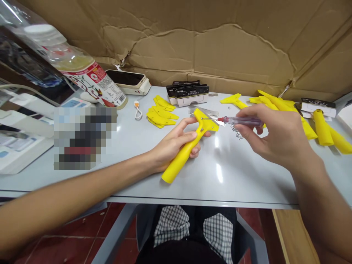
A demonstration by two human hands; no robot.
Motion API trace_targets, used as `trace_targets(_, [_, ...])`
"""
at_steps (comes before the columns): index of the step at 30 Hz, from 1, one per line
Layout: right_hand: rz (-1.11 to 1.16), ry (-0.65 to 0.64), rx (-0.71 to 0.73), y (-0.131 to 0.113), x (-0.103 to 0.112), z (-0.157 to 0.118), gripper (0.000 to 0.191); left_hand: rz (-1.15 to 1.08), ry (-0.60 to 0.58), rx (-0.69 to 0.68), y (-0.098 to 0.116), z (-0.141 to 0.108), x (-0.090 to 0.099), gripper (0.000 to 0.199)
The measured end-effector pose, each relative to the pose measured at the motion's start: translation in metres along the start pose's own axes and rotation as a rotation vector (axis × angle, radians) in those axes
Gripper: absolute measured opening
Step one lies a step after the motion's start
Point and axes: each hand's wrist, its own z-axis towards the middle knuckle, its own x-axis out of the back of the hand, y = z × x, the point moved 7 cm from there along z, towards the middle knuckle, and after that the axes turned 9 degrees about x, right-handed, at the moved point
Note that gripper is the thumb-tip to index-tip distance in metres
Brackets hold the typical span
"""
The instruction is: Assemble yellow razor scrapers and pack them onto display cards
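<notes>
A yellow scraper (180,157) lies in my left hand (176,143), whose fingers wrap round its neck just below the wide head. The handle slants down toward the table's front edge. My right hand (277,134) grips a screwdriver (239,121) with a clear purple handle, closed round it from the right. The screwdriver's thin shaft reaches left to a screw at the upper side of the scraper head. A second screw sits lower on the head. A metal blade (211,115) shows behind the head. Beneath the screwdriver, small nuts or screws (238,134) are scattered on the table.
Yellow plastic plates (162,115) lie left of centre, near black-and-white boxes (189,95). More yellow scraper handles (323,128) are piled at right. A bottle (93,77), a phone (126,80) and a small white loop (138,112) stand or lie left. Cardboard (220,47) walls the back.
</notes>
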Motion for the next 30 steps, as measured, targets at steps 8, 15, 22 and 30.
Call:
trace_targets(8, [-0.037,-0.053,-0.046,0.006,-0.007,0.0,0.023,0.015,-0.011,-0.004,0.0,-0.001,-0.002,0.045])
trace_targets(15, [0.065,-0.067,-0.082,0.005,-0.007,-0.003,0.014,0.004,-0.018,-0.006,0.001,0.0,-0.002,0.044])
trace_targets(22, [0.045,-0.142,-0.106,0.012,-0.012,-0.001,0.024,0.009,-0.014,-0.001,-0.001,0.0,0.0,0.046])
trace_targets(30, [0.073,-0.182,-0.211,0.009,-0.011,-0.002,0.02,0.003,-0.014,-0.01,0.001,0.0,-0.001,0.043])
